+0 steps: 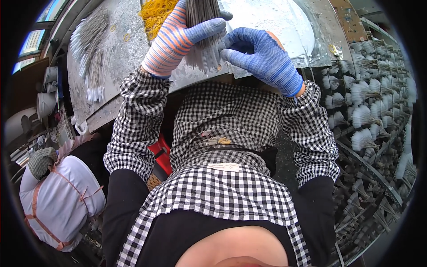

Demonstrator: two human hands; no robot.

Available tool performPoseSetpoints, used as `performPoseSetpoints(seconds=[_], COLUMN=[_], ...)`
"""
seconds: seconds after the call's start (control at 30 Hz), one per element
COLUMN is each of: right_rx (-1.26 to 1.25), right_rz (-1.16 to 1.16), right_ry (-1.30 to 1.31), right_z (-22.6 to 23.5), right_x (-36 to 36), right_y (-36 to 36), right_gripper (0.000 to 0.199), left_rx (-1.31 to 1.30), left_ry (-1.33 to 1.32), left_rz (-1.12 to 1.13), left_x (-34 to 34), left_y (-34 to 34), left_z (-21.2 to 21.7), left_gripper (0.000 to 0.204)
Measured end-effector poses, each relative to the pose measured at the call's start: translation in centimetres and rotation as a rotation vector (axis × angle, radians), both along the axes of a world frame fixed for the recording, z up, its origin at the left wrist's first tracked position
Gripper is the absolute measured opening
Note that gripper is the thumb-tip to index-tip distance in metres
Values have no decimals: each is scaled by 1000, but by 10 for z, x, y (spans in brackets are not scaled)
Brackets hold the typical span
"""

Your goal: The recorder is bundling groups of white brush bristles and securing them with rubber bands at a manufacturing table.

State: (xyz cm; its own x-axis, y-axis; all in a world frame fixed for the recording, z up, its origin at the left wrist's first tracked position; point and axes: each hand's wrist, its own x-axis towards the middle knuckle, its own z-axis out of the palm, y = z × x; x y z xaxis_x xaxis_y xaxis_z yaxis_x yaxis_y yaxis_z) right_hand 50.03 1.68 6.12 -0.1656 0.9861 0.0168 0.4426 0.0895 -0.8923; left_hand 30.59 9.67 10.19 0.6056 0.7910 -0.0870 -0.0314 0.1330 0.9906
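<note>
Left grip (pixel 178 38): closed around bundle of thin grey bristled wire brushes (pixel 202 44), keeping stems together.
Right grip (pixel 262 55): fingertips pinching bundle's lower end, squaring tips.
Beyond grip: yellow rubber bands (pixel 155 13) on grey bench (pixel 124 53), within reach.

Brush bundle (pixel 202 53) on table (pixel 129 53) btwn left hand (pixel 178 38) & right hand (pixel 262 58); rubber bands (pixel 155 13) behind, loose brushes (pixel 91 53) far left, racks (pixel 369 102) right.

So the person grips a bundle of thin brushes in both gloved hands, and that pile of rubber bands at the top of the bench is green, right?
Not quite. The head view shows the rubber bands are yellow, not green. The rest holds: the left hand and right hand, both gloved, grip a bundle of thin brushes at the bench.
</note>
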Motion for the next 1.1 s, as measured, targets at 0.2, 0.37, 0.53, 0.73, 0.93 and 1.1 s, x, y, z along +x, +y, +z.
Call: performPoseSetpoints(seconds=[0.2, 0.37, 0.53, 0.73, 0.93, 1.1], right_rx=[-57, -1, 22, -13, 10, 34], right_rz=[35, -15, -48, -72, -101, -128], right_ry=[165, -32, -72, -101, -39, -45], right_z=[-6, -2, 2, -1, -16, -8], right_x=[4, -2, -7, -6, 12, 27], right_y=[1, 2, 2, 5, 17, 17], right_gripper=[29, 28, 31, 31, 32, 29], left_rx=[-35, -52, -70, -46, -32, 21], left_ry=[-76, -31, -36, -107, -182, -196], left_rz=[-88, -77, -68, -51, -21, -68], left_x=[-4, -3, -2, 6, 29, 44], left_y=[13, 11, 13, 19, 20, 26], left_z=[-13, -8, -13, -28, -28, -27], left_gripper=[61, 62, 62, 60, 64, 69])
